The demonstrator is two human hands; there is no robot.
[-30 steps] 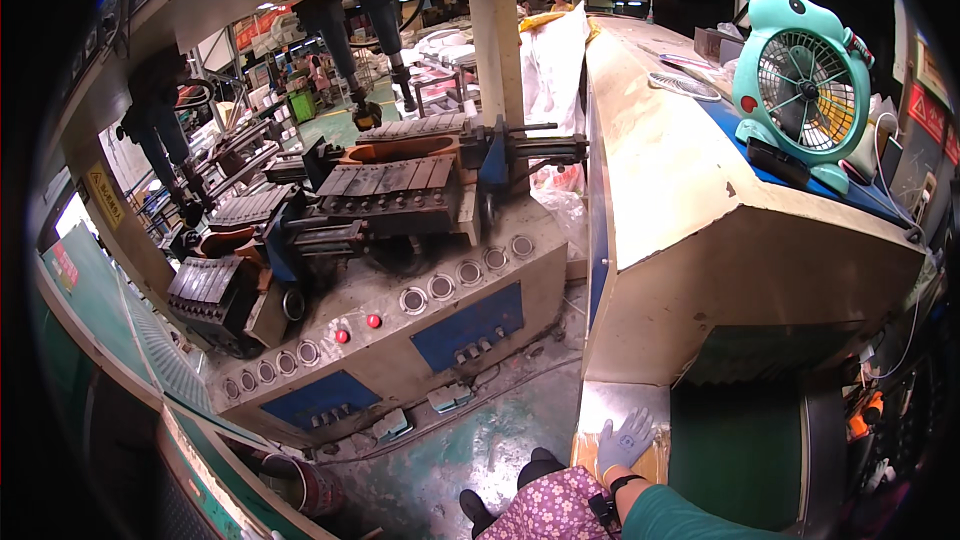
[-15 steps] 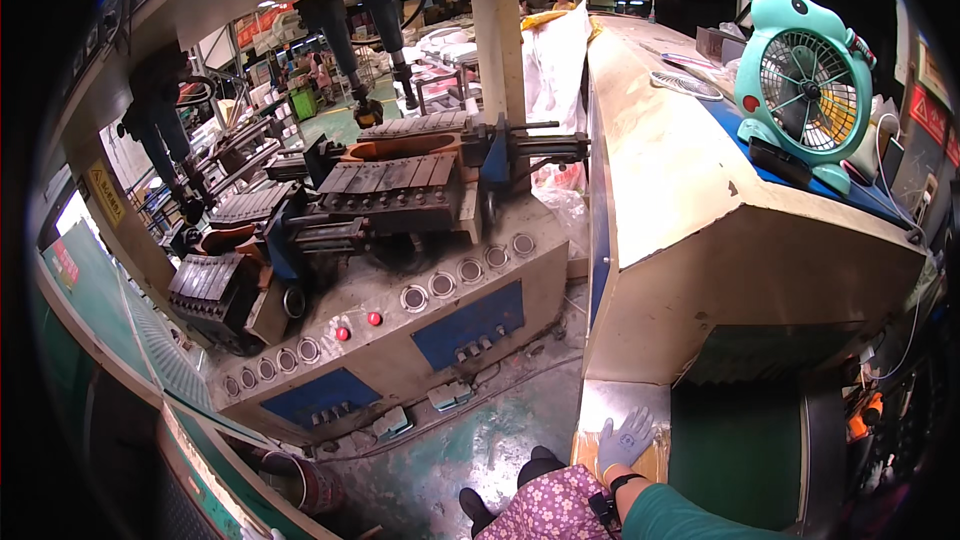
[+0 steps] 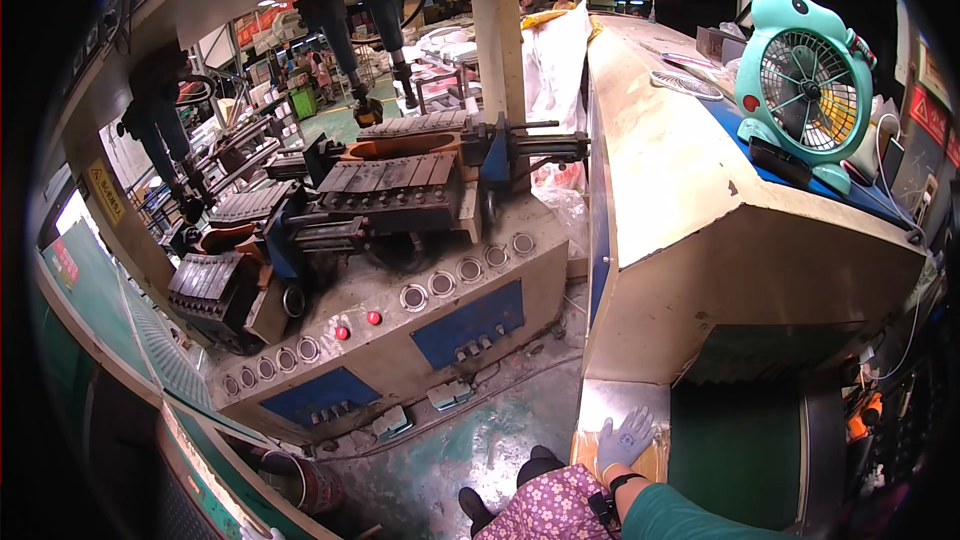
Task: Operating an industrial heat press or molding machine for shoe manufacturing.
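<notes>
My right hand [image 3: 626,440], in a pale grey glove, lies flat with its fingers stretched out on a metal ledge [image 3: 622,398] with brown tape on its near part. It holds nothing. The ledge borders the dark green conveyor belt [image 3: 735,460] that runs out of a beige hooded machine [image 3: 690,290]. Of my left hand [image 3: 262,533] only a sliver of pale glove shows at the lower edge, by the green frame on the left; its fingers are mostly cut off. Ahead on the left stands a pressing machine with clamp blocks [image 3: 390,180] and orange-brown pads.
Two red buttons [image 3: 374,318] and several round sockets sit on the press's front. A turquoise animal-shaped fan [image 3: 808,90] stands on the hooded machine. A reddish bucket [image 3: 318,485] is on the floor at lower left. Cables run along the press's base. People are far behind.
</notes>
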